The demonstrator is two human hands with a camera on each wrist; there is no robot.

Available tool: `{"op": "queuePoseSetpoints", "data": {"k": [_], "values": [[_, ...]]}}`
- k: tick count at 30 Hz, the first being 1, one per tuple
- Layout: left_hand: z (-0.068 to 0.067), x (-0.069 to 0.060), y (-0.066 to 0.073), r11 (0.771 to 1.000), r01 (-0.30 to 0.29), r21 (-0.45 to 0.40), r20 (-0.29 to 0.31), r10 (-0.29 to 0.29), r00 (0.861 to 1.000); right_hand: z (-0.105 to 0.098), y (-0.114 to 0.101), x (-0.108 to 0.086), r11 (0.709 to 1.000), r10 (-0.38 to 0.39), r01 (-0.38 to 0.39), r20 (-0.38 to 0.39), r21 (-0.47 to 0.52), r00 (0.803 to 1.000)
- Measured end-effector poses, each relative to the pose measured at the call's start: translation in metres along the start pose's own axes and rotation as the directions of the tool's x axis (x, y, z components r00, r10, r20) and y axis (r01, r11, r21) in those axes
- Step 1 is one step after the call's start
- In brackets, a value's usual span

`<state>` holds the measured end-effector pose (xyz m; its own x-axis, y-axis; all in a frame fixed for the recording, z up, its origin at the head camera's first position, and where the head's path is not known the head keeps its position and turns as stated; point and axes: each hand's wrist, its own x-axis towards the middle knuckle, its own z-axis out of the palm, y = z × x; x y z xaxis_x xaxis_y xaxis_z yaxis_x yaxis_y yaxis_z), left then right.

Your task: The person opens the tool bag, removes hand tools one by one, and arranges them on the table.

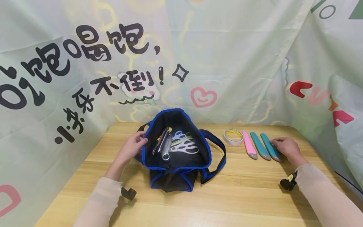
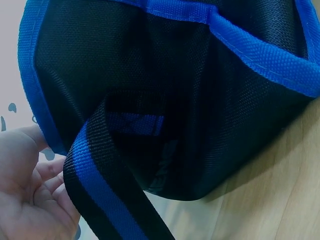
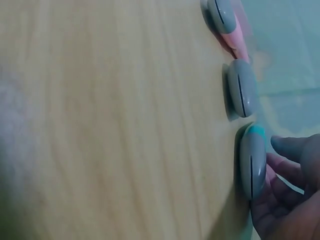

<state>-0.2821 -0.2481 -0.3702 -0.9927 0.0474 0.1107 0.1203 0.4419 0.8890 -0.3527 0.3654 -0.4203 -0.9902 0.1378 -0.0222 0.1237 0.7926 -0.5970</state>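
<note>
A black bag with blue edging [image 1: 175,163] stands upright with its mouth open, holding scissors [image 1: 185,147] and a grey-handled tool [image 1: 166,148]. My left hand [image 1: 133,145] grips its left rim; in the left wrist view the left hand [image 2: 35,190] is at the bag's blue edge [image 2: 30,75], partly hidden behind the strap [image 2: 95,180]. On the right, my right hand [image 1: 286,147] reaches the rightmost teal-handled tool [image 1: 270,146]. The right wrist view shows the right hand [image 3: 292,185] beside that tool's grey end [image 3: 253,165], fingers loosely bent against its side and thumb apart from it.
A second teal tool [image 1: 259,145], a pink one [image 1: 249,145] and a tape roll [image 1: 233,142] lie left of my right hand. The bag's right strap [image 1: 222,148] loops onto the wooden table [image 1: 227,201]. A printed cloth [image 1: 241,63] hangs behind.
</note>
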Motion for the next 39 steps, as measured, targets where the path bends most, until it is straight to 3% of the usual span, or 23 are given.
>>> {"op": "queuePoseSetpoints", "data": {"k": [8, 17, 23, 31, 39], "values": [[-0.001, 0.001, 0.001, 0.999, 0.025, -0.033, 0.007, -0.024, 1.000, -0.004, -0.011, -0.004, 0.987, -0.021, 0.013, 0.052, 0.161, 0.998], [-0.001, 0.004, 0.002, 0.999, 0.033, -0.038, 0.008, -0.033, 0.999, -0.004, -0.050, -0.004, 0.983, -0.138, 0.141, -0.029, 0.116, 0.990], [-0.002, 0.002, 0.001, 0.999, 0.029, -0.036, 0.010, -0.029, 1.000, -0.001, -0.087, -0.009, 0.963, -0.208, 0.197, 0.042, 0.184, 0.977], [-0.002, 0.003, 0.000, 0.999, 0.004, 0.034, -0.011, -0.003, 1.000, 0.009, -0.141, -0.019, 0.920, -0.339, 0.306, 0.104, 0.245, 0.935], [-0.003, 0.002, 0.001, 0.997, -0.007, 0.083, -0.018, 0.009, 1.000, 0.020, -0.186, -0.034, 0.891, -0.401, 0.333, 0.190, 0.309, 0.896]]}}
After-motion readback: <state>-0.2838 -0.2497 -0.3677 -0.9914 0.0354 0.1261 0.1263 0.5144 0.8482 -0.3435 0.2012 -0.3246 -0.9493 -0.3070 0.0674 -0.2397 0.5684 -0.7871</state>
